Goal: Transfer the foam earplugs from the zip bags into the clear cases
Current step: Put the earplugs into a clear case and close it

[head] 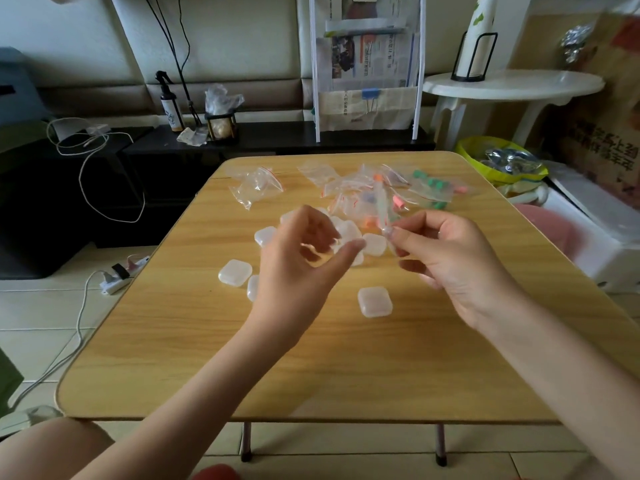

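My right hand (453, 258) pinches the lower end of a small zip bag (381, 206) that stands up edge-on above the table. My left hand (304, 258) hovers just left of it with fingers loosely curled and nothing visibly held. A heap of zip bags (367, 192) with orange, pink and green foam earplugs (434, 185) lies at the far middle of the table. Several empty-looking zip bags (256, 185) lie to the left of the heap. Several clear cases lie shut on the table, one at the left (235, 272) and one near the middle (374, 301).
The wooden folding table (311, 368) has bare surface toward me. Beyond it are a black low shelf with a spray bottle (171, 105), a white round side table (512, 85) at the right, a yellow bag (498, 161) and a power strip (117, 277) on the floor.
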The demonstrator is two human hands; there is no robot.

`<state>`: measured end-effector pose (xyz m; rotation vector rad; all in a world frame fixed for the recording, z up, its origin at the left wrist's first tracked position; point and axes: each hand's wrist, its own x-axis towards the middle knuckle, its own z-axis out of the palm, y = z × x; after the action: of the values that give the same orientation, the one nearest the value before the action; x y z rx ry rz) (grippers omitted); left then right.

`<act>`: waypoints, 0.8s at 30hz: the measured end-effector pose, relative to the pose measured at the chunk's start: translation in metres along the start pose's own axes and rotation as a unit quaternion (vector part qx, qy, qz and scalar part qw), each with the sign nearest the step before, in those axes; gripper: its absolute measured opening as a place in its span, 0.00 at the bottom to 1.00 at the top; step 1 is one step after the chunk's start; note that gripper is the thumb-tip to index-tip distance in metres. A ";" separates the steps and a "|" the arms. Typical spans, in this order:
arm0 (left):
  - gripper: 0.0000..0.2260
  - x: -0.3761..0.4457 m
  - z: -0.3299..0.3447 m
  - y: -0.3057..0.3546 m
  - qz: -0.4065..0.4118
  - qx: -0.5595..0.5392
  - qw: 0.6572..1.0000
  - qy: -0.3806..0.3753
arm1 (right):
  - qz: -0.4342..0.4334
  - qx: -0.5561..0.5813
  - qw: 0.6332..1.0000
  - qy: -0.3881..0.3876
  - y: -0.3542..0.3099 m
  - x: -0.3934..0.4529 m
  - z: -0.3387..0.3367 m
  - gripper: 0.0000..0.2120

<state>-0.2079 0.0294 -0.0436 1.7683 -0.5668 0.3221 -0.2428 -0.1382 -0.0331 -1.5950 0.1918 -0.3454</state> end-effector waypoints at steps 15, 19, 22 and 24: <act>0.11 -0.002 0.008 0.001 -0.129 -0.170 0.967 -0.138 | -0.179 -0.266 0.930 -0.179 0.000 -0.017 0.014 0.08; 0.11 -0.005 0.009 -0.003 -0.073 -0.101 0.986 -0.109 | -0.150 -0.222 0.946 -0.184 0.001 -0.020 0.019 0.14; 0.10 -0.010 0.012 -0.003 -0.025 -0.046 0.995 -0.087 | -0.144 -0.197 0.960 -0.135 0.006 -0.026 0.028 0.16; 0.11 -0.013 0.013 -0.004 -0.001 -0.028 0.997 -0.070 | -0.147 -0.171 0.968 -0.113 0.010 -0.029 0.035 0.14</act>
<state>-0.2177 0.0200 -0.0571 1.7457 -0.6681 0.1806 -0.2575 -0.0967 -0.0469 -1.9970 -0.1731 -0.3699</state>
